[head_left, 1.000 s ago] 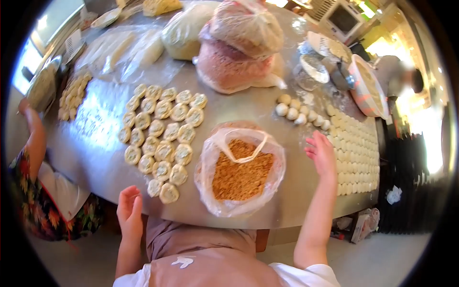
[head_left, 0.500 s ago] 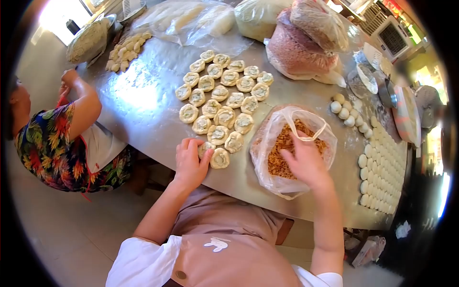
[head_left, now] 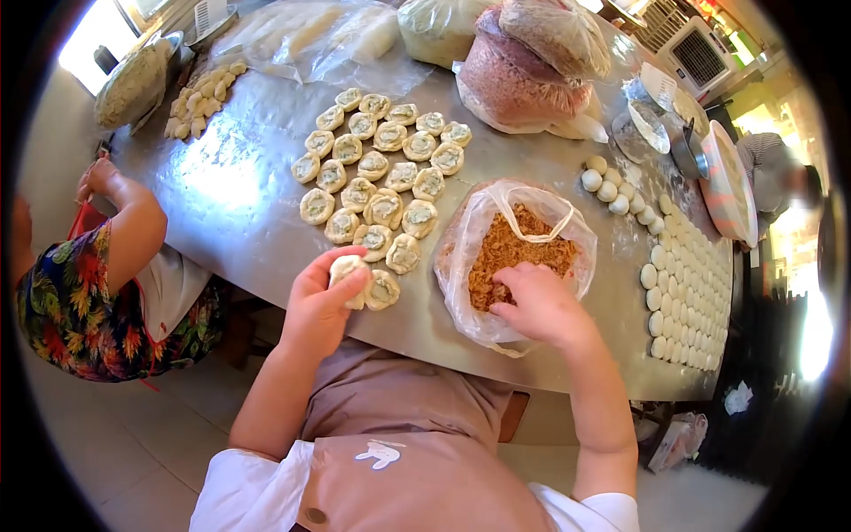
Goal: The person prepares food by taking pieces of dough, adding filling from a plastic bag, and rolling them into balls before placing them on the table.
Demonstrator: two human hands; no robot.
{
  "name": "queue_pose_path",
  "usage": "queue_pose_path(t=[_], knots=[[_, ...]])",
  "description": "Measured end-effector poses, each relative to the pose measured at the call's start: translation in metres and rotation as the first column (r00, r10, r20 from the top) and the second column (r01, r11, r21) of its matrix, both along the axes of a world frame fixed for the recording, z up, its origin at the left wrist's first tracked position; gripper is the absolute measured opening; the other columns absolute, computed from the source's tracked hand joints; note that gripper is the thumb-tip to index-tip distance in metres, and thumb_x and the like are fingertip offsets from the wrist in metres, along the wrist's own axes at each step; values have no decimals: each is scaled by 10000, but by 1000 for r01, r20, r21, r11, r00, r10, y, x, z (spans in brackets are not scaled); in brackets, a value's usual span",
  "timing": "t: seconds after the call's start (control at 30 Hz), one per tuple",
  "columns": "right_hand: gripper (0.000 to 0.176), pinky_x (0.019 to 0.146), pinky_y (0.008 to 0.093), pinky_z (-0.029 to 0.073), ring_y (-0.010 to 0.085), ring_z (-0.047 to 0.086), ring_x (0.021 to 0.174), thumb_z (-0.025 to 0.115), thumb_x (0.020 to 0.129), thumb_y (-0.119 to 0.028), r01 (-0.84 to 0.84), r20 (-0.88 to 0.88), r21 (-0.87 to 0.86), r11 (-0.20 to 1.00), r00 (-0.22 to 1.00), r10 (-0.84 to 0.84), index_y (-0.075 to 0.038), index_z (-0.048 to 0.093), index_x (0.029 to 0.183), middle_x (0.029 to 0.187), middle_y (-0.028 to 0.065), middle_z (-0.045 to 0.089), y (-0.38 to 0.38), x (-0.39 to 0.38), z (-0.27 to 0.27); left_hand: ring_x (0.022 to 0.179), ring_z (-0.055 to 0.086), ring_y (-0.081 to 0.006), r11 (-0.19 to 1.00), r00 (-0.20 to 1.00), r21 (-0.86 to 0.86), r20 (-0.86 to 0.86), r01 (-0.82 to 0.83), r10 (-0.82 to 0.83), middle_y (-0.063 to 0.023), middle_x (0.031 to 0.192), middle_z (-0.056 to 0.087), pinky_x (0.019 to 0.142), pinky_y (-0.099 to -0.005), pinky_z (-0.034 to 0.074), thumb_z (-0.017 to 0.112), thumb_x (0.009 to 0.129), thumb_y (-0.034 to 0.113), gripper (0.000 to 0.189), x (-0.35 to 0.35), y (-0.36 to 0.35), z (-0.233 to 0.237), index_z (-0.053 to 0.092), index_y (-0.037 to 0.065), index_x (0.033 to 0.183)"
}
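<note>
My left hand (head_left: pixel 315 301) is closed around a dough piece (head_left: pixel 347 273), lifted and tilted at the near end of the group of dough cups. These round dough cups (head_left: pixel 384 208) hold a pale, green-flecked filling and sit in rough rows on the steel table. One dough cup (head_left: pixel 382 291) lies just beside my left fingers. My right hand (head_left: pixel 536 301) reaches into an open plastic bag (head_left: pixel 456 297) of brown shredded filling (head_left: pixel 523 235). Its fingers are curled with thumb and fingertips in the shreds; how much they pinch is partly hidden.
Smooth dough balls (head_left: pixel 618 204) and rows of flattened dough rounds (head_left: pixel 687 293) lie at right. Bags of pinkish filling (head_left: pixel 519 84) and a greenish bag (head_left: pixel 443 31) stand at the back. Dough lumps (head_left: pixel 202 102) lie far left, near another person (head_left: pixel 115 275). Metal bowls (head_left: pixel 640 133) stand back right.
My left hand has picked a dough piece up off the table. My right hand has drawn back toward the bag's near side, its fingers curling. The whole view has shifted slightly.
</note>
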State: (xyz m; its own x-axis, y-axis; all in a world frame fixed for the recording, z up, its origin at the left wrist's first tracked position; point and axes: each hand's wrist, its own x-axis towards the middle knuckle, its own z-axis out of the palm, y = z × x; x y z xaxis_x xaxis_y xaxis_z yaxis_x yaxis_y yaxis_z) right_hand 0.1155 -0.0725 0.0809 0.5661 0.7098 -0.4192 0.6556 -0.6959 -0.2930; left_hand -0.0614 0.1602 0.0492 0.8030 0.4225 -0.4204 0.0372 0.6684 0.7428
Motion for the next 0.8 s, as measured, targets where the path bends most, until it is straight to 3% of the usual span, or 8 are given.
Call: queue_pose_path(t=[0.07,0.1,0.3,0.47,0.57,0.67,0.77,0.8], knots=[[355,853,403,493,348,614,943,722,788,-267,-35,-41,33,999,999,36,-65,669,1075,1007,163,655,1,4,-6,877,594,-104,984,990,-141,102,109,-95,-21,964,615,761,-231,479,645,895,59,298,12,-11,16,572,3,1179],[341,826,402,502,346,627,904,726,782,-256,-42,-54,39,998,998,44,-64,672,1059,960,166,664,0,8,-10,911,631,-172,943,960,-236,210,234,-186,-83,1036,624,811,-287,520,615,889,26,315,16,-13,6,548,16,1197],[266,701,370,515,279,660,761,714,768,-200,153,-15,76,985,988,-152,-53,698,990,830,173,678,-15,38,-16,955,606,-192,766,901,-483,137,424,-413,-97,1071,592,819,-314,529,562,939,54,254,70,-77,30,534,30,1190],[255,717,379,518,297,663,728,733,764,-161,323,-93,207,924,946,-310,-25,691,976,773,152,678,-21,44,-6,973,584,-196,818,920,-441,50,370,-389,-90,1075,592,892,-339,501,499,988,129,249,104,-113,-6,523,19,1210],[238,690,358,513,255,657,712,729,792,-148,512,-373,299,806,840,-395,-23,683,990,740,105,677,-20,37,13,1044,550,-206,805,930,-475,98,356,-354,-100,1119,573,985,-371,446,403,1031,230,319,117,-119,-22,492,19,1253],[217,646,271,483,115,591,718,704,837,-86,466,-426,346,814,851,-307,-5,668,1035,807,29,666,-13,27,29,1143,502,-225,764,940,-556,113,327,-321,-118,1217,525,1055,-405,389,300,1054,296,396,123,-126,-16,440,19,1301],[233,671,255,489,110,601,755,694,842,-77,83,-52,627,775,997,-65,-1,664,1061,878,53,686,-14,23,6,1222,457,-246,754,953,-588,114,292,-280,-134,1344,434,1086,-429,360,240,1060,281,420,123,-129,-5,383,14,1351],[236,685,263,494,125,612,761,687,842,-66,189,-151,623,759,981,-120,-3,663,1068,890,65,689,-14,19,7,1203,458,-234,754,958,-594,114,279,-264,-127,1336,439,1060,-417,369,264,1058,280,409,123,-129,-7,387,21,1351]])
